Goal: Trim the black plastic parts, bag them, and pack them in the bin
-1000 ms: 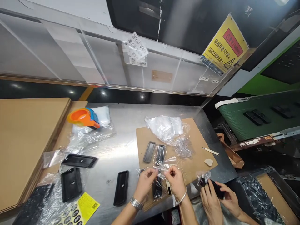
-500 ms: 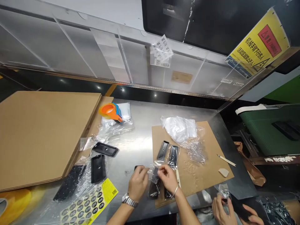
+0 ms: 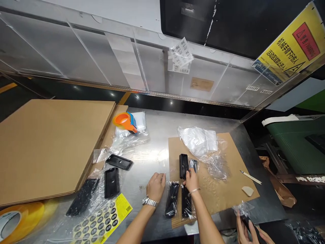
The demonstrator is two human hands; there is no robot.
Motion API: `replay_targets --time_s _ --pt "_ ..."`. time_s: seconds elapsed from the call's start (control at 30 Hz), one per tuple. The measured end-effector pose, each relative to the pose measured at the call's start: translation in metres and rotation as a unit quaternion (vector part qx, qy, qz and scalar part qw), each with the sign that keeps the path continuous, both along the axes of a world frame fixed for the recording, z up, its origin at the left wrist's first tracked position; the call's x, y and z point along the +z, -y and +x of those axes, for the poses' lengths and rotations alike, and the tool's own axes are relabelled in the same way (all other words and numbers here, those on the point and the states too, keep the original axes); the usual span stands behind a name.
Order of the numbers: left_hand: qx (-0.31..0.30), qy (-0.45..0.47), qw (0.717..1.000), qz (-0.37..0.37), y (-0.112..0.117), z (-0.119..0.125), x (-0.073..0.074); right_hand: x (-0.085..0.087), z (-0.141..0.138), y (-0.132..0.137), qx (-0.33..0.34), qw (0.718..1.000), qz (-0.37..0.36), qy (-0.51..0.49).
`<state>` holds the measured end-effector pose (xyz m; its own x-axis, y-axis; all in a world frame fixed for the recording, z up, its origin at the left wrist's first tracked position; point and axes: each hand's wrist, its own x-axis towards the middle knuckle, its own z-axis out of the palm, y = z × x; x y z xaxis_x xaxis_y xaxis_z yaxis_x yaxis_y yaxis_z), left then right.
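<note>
My right hand (image 3: 192,179) is closed on a bare black plastic part (image 3: 183,165), which stands tilted on the brown cardboard sheet (image 3: 228,189). Right beside it lies a bagged black part (image 3: 193,165). My left hand (image 3: 156,185) rests on the steel table (image 3: 152,135) with its fingers loosely bent and nothing in them. Just right of that hand, two black parts in clear bags (image 3: 172,203) (image 3: 186,205) lie side by side at the cardboard's near edge. A wristwatch is on my left wrist and a bangle on my right.
A pile of clear bags (image 3: 200,140) lies behind the parts. At the left are more black parts (image 3: 111,182), a sticker sheet (image 3: 101,222), a cardboard stack (image 3: 50,145), an orange tape dispenser (image 3: 124,121) and a yellow tape roll (image 3: 15,220). Another person's hands (image 3: 247,228) work at the bottom right.
Both hands let go of the bagged part, which now lies on the cardboard. My right hand reached forward and took the bare black part. The view swung left.
</note>
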<state>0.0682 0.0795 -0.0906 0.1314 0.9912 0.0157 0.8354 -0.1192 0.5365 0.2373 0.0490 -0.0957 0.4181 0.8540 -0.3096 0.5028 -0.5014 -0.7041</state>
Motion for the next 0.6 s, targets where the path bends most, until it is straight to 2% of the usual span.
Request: replay_targets --time_s 0.13,0.27,0.43,0.6 --pt "-0.037 0.033 0.998 -0.028 -0.001 0.008 0.001 0.024 0.011 0.053 0.021 0.987 -0.022 -0.157" --pt "-0.086 0.078 0.992 -0.045 0.003 0.015 0.004 0.027 0.013 0.089 0.027 0.967 -0.057 -0.246" --pt "-0.139 0.105 0.984 -0.041 0.02 0.021 0.007 0.018 0.016 0.103 -0.035 0.971 -0.043 -0.233" --pt "-0.196 0.098 0.976 0.012 0.045 0.035 0.011 0.033 0.005 0.111 -0.047 0.986 0.024 -0.156"
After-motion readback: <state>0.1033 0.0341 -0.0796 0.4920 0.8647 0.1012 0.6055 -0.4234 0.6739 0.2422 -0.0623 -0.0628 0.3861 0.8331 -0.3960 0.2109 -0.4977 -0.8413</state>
